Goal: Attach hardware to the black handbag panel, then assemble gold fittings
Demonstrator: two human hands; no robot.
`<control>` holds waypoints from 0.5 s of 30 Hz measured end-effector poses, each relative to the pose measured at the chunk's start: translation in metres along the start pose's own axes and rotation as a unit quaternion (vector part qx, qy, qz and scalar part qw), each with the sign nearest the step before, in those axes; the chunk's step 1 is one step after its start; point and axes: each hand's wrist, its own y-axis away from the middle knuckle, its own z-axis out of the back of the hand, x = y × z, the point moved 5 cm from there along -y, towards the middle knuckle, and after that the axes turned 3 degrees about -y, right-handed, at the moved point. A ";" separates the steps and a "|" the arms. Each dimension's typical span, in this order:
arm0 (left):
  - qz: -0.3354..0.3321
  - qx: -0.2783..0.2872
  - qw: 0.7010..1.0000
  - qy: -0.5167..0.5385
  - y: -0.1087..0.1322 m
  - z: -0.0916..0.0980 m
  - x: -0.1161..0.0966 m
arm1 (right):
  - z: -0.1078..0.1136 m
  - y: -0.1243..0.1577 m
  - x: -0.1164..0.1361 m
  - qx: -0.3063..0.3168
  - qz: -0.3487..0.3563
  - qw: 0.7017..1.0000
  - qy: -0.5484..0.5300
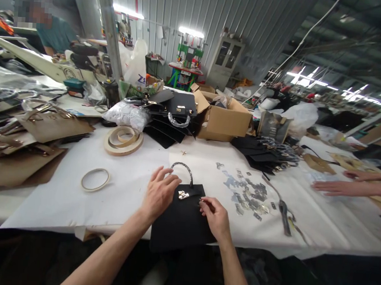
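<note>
A small black handbag (181, 219) lies flat at the near edge of the white-covered table (77, 196), its wrapped handle (182, 168) arching away from me. A gold clasp (183, 195) sits on its flap. My left hand (159, 193) rests on the bag's left top corner, fingers spread beside the clasp and handle. My right hand (216, 215) lies on the bag's right side, its thumb and forefinger pinched on a small thin thing I cannot make out.
Several small metal fittings (248, 195) lie scattered right of the bag. Tape rolls (94, 179) (123, 140) lie to the left, a stack of black bags (174, 111) and a cardboard box (224, 118) behind. Another person's hands (343, 184) rest at the right. Brown bag pieces (32, 141) pile up left.
</note>
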 end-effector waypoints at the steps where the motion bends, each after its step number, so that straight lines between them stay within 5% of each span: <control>1: -0.020 0.057 0.998 0.003 -0.007 -0.006 -0.008 | -0.001 -0.001 0.002 0.012 0.015 1.000 0.015; 6: -0.053 0.232 0.970 -0.047 -0.024 -0.048 -0.038 | -0.002 0.000 0.005 0.037 0.078 0.994 0.073; 10: -0.016 0.273 0.961 -0.032 -0.035 -0.068 -0.046 | -0.004 0.002 0.003 0.059 0.090 0.990 0.091; 15: 0.083 0.282 0.944 0.152 -0.050 -0.079 -0.034 | -0.013 -0.002 0.009 0.087 0.129 0.982 0.104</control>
